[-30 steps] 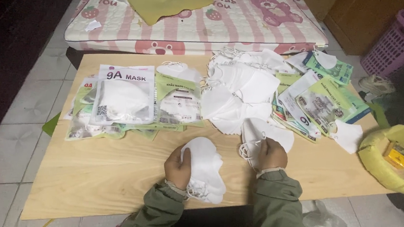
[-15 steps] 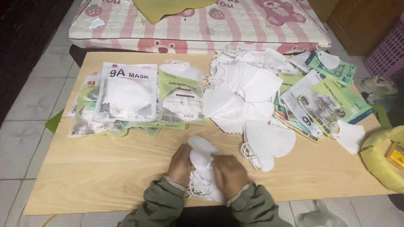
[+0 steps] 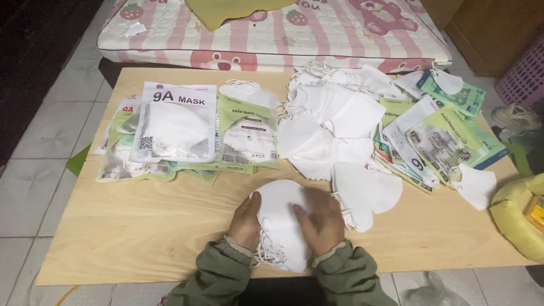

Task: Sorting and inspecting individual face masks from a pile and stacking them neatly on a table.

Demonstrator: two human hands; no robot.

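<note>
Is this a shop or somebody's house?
Most likely a room in a home. A mattress in a pink cartoon sheet lies on the tiled floor, a purple laundry basket stands nearby, and the masks sit on a low wooden board.

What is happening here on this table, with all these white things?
A person sits at a low wooden board and presses both hands on a small stack of white face masks. The left hand steadies its side; the right hand lies flat on top. A loose heap of masks lies behind, sealed mask packets to the left, more packets to the right, and a yellow basket at the edge.
</note>
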